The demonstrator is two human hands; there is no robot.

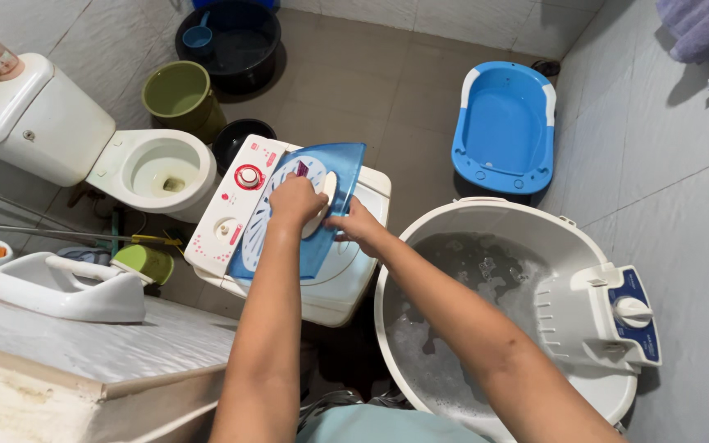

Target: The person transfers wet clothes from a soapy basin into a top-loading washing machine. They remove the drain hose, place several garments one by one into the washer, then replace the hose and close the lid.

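Observation:
A small white spin-dryer machine [346, 283] stands on the tiled floor in front of me, with a red dial [249, 176] on its panel. Its translucent blue lid [334, 168] is tilted up over the opening. My left hand [295, 201] grips the lid's white handle from above. My right hand [356, 224] touches the lid's underside and the white inner cover just beside it. To the right sits a round white washing tub [486, 215] holding soapy grey water, with a blue-and-white control knob unit [629, 316] on its rim.
A white toilet [153, 164] stands at the left, with a green bucket [178, 94] and a dark basin [235, 37] behind it. A blue baby bathtub [504, 127] leans at the far wall. A white potty seat [59, 287] rests on a covered surface at lower left.

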